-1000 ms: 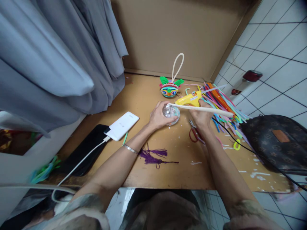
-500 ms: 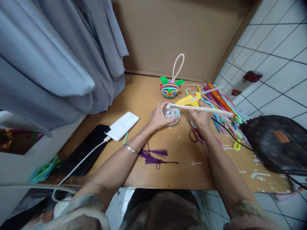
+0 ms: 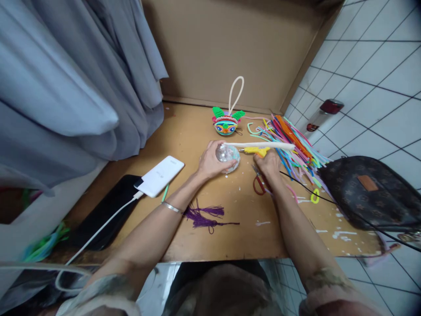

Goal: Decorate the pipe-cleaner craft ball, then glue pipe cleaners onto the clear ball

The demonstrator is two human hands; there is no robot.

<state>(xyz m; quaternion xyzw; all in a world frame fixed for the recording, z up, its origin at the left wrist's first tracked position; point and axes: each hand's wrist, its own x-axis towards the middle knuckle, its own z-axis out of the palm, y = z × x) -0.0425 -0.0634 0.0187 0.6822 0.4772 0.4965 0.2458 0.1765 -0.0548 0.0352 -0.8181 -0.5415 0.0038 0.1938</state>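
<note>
My left hand (image 3: 212, 160) is wrapped round a clear plastic ball (image 3: 226, 153) with a fuzzy pastel band on its right side. A long white pipe cleaner (image 3: 263, 144) runs from the top of the ball out to the right. In my right hand (image 3: 269, 164) is a yellow hot glue gun (image 3: 256, 151), its nozzle pointing left at the ball's right side. Whether the nozzle touches the ball I cannot tell. Red-handled scissors (image 3: 258, 185) lie just below my right hand. Behind the ball sits a colourful lion-head ornament (image 3: 226, 125) with green ears and a white loop.
Many coloured pipe cleaners (image 3: 292, 140) lie at the right, beside a dark brown bag (image 3: 365, 193). A black cord (image 3: 309, 188) crosses there. Purple tassels (image 3: 205, 217) lie in front. At the left are a white power bank (image 3: 161, 175) with a cable and a black phone-like slab (image 3: 108, 215).
The glue gun has come down and tilted level, its nozzle now beside the ball's right side below the white pipe cleaner. My left hand keeps its hold; the whole view has shifted slightly.
</note>
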